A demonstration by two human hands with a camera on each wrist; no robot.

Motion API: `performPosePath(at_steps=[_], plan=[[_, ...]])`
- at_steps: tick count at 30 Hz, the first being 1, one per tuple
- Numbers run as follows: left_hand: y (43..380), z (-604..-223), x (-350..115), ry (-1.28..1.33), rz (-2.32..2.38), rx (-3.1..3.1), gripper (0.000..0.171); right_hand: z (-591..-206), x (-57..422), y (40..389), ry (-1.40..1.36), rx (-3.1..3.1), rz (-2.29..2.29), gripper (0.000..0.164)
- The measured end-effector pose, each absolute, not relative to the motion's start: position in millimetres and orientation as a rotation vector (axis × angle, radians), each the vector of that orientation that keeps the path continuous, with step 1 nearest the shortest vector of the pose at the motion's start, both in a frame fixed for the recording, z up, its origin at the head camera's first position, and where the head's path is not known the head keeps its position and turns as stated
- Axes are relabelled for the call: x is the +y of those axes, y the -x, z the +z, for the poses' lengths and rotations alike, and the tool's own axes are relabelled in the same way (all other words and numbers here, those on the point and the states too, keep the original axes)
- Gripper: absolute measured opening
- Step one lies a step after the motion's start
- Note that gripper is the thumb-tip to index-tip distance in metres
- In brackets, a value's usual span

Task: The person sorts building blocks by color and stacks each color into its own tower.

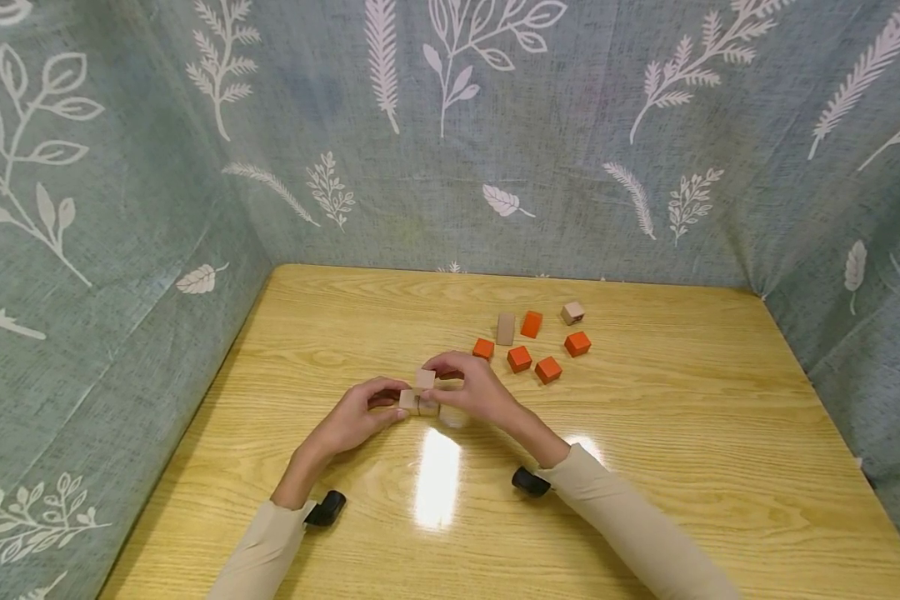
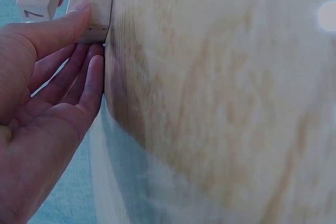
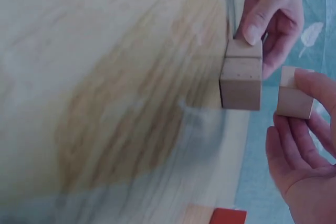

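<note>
Two plain wooden cubes stand side by side on the table in the head view. My left hand pinches the left wooden cube, thumb on one face and fingers on the opposite side. The right wooden cube sits flush against it. Raised above the pair, a third wooden cube is held between the thumb and fingers of my right hand. A dark mark shows on one face of this held cube in the left wrist view.
Beyond my right hand lie several orange cubes, an orange slanted-looking block, a plain oblong wooden block and a plain cube. Patterned fabric hangs around the back and sides of the wooden table.
</note>
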State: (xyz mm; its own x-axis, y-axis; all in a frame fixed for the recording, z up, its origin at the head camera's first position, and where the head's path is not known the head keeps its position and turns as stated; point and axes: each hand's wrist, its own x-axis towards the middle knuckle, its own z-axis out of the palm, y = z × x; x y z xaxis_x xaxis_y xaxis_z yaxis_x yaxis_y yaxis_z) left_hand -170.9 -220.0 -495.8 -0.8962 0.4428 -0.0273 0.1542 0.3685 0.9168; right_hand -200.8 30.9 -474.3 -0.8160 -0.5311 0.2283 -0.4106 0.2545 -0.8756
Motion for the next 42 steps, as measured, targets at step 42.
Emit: performPosePath(at_steps=[42], plan=[[172.9,-493.6,-217.9,-0.596,1.554,2.373,0.035,-483.3,13.2,195.7,0.993,2.403,-1.488,0.035]])
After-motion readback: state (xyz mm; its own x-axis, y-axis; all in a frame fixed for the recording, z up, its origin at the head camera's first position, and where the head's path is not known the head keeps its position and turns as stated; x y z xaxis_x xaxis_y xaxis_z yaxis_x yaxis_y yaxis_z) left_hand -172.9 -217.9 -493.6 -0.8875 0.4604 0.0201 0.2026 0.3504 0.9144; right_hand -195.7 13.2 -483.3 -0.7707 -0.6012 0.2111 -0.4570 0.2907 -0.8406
